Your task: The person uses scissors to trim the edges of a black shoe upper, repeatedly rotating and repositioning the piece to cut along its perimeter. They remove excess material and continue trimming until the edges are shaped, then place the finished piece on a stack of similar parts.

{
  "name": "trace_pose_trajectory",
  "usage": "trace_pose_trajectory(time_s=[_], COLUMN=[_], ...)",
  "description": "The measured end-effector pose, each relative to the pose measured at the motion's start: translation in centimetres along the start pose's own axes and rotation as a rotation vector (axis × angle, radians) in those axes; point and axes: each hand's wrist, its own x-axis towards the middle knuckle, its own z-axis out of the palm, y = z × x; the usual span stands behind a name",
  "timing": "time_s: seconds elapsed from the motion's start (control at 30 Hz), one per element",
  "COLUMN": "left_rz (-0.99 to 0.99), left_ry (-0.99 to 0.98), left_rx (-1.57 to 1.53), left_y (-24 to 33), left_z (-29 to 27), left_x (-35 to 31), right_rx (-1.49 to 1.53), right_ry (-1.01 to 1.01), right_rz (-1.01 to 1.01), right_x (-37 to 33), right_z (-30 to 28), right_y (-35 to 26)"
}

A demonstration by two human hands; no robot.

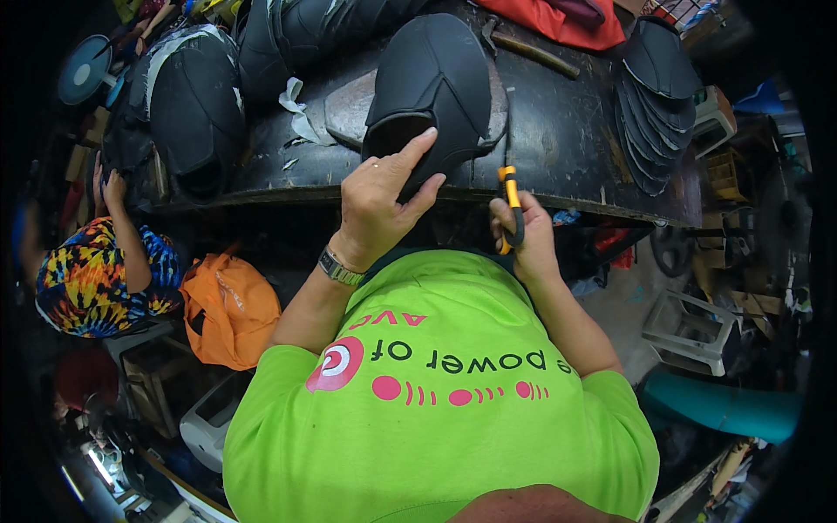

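Note:
In front of me on the dark workbench (301, 179) lies a black shoe upper (445, 78), its dark opening facing me. My left hand (384, 192) rests at that opening. Its index finger stretches along the rim and the thumb stands apart, touching the near side; the other fingers are mostly hidden. To the right, just off the bench edge, my right hand (530, 231) is closed around scissors (509, 187) with yellow-and-black handles. Their narrow blades point away from me and look closed. Beneath the upper, a worn grey slab (347, 109) shows on both sides.
More black uppers (196, 113) lie at the left, and a fanned stack of black pieces (649, 113) at the right. A hammer (536, 52) lies behind, near a red bag (567, 26). White scraps (301, 113) litter the bench. Another person (109, 270) works at left, beside an orange bag (228, 305).

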Motion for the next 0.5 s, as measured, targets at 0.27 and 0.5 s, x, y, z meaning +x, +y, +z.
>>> trace_pose_trajectory(time_s=[0.27,0.5], left_rz=[0.115,0.177], left_ry=[-0.292,-0.48], left_rx=[0.038,0.039], left_y=[0.8,1.7], left_z=[0.5,1.3], left_x=[0.4,0.7], right_rx=[-0.924,-0.323], right_ry=[0.167,0.049], right_rz=[-0.424,-0.312], right_x=[0.7,1.5], right_z=[-2.3,-2.6], right_y=[-2.0,-3.7])
